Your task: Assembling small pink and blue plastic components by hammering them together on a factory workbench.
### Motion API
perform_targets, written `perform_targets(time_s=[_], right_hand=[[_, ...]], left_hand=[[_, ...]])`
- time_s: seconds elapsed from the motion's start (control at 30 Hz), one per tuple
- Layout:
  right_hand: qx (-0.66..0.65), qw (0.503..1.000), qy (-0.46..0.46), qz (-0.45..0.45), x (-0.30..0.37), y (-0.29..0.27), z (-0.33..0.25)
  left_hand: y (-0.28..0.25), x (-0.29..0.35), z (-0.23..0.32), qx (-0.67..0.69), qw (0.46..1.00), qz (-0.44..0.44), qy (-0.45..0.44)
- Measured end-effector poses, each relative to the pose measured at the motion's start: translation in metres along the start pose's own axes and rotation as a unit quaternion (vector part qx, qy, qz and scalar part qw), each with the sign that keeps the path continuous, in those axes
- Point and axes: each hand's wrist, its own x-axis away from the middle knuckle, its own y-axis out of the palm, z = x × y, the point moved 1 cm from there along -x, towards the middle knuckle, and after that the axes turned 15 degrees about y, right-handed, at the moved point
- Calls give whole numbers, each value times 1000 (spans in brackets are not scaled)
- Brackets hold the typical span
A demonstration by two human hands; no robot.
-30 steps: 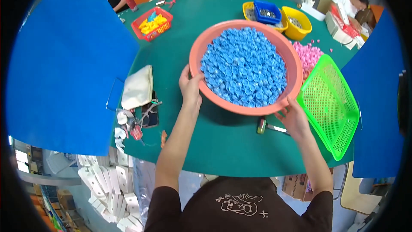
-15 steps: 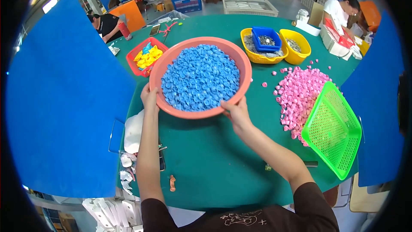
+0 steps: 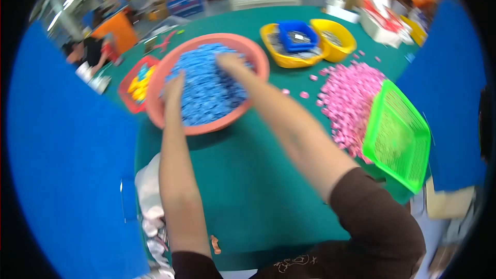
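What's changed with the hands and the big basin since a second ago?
The basin of blue pieces slid away to the left. Both hands let go of its rim: left hand and right hand now rest on the pieces. Pink pile and green basket stayed.

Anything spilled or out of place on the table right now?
A few pink pieces lie scattered on the green table, apart from the main pink pile. A small orange item sits alone near the table's front edge.

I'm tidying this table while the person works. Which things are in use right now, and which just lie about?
In use: left hand, right hand, blue pieces, orange basin.

Lying about: pink pieces, green basket, yellow bowls, red tray.
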Motion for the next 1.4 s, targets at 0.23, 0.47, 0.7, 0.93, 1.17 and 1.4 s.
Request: perform_targets(time_s=[0.23,0.47,0.7,0.93,1.17,1.4], right_hand=[[-181,979,65,-62,57,58,-13],[-506,849,99,-114,51,67,7],[-719,618,107,-300,99,46,-12],[-757,605,-28,-245,144,-41,20],[-769,618,27,-164,172,-56,170],[-578,813,46,50,165,-1,266]], left_hand=[[20,21,21,317,921,-10,-226],[13,42,91,467,789,201,-345],[-31,42,115,640,660,279,-276],[-71,62,212,699,637,238,-220],[-16,176,293,730,604,191,-258],[64,263,279,687,633,182,-308]])
